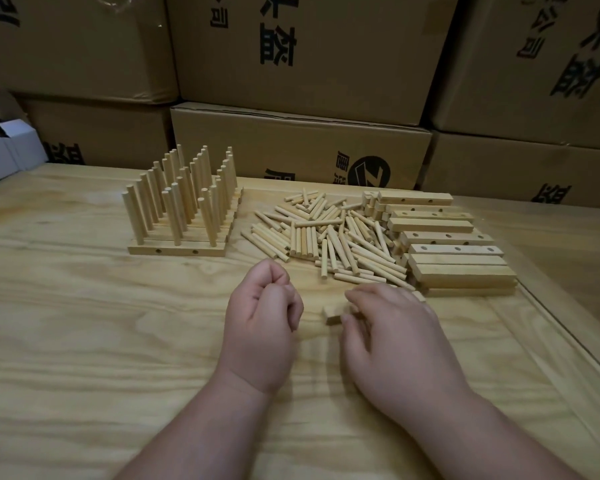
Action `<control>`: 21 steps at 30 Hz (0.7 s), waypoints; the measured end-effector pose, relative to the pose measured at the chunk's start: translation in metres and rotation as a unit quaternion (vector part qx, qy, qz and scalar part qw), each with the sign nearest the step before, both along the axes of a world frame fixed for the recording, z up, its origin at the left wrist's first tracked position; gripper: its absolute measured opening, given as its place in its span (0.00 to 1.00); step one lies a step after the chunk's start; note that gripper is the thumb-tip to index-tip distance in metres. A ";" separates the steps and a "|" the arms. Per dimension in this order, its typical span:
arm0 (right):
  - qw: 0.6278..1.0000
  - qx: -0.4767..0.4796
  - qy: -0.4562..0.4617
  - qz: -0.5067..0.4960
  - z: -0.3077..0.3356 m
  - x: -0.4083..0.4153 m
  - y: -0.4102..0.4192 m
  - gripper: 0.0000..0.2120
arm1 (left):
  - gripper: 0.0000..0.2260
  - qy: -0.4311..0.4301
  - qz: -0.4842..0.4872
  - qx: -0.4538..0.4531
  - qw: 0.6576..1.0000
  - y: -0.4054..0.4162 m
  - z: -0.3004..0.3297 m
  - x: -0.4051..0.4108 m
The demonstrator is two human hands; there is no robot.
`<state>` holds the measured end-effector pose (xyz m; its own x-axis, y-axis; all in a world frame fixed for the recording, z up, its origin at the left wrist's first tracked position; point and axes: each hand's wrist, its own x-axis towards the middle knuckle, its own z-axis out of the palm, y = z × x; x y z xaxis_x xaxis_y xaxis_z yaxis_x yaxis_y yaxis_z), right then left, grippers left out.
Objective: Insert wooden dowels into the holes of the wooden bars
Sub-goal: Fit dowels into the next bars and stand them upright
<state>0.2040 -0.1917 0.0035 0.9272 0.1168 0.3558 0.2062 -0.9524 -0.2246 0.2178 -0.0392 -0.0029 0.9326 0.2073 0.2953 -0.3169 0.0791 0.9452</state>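
wooden bar (333, 315) under right hand (395, 337) fingers

Right hand (392, 337) on wooden bar (333, 315)

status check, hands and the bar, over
Left hand curled, holding nothing seen. Right hand grips a wooden bar flat on the table. Loose dowels just beyond; nothing in the way.

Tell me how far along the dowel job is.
Done: a block of pale wooden bars with upright dowels stands at left. In hand: the right hand has its grip on one bare wooden bar; the left hand is curled, empty. Left: a loose pile of round dowels and a stack of empty drilled bars.
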 end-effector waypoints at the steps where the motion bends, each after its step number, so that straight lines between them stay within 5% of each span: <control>1: 1.000 -0.001 0.005 0.007 0.000 0.003 -0.003 0.16 | 0.08 0.006 0.001 -0.007 1.000 0.000 0.000 0.001; 12: 1.000 0.004 0.022 -0.008 -0.012 0.017 -0.007 0.19 | 0.00 0.036 -0.028 -0.008 0.999 0.001 0.001 -0.001; 16: 0.995 0.007 0.061 -0.075 -0.009 0.019 -0.013 0.20 | 0.01 0.047 -0.023 -0.004 0.999 0.003 0.000 0.000; 21: 0.997 0.044 0.050 -0.037 -0.012 0.019 -0.008 0.14 | 0.07 0.067 -0.015 -0.023 0.997 0.002 -0.002 0.002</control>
<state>0.2228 -0.2001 -0.0086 0.9633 0.0189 0.2678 0.1084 -0.9401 -0.3233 0.2200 -0.0372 -0.0052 0.9694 0.1883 0.1575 -0.1837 0.1310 0.9742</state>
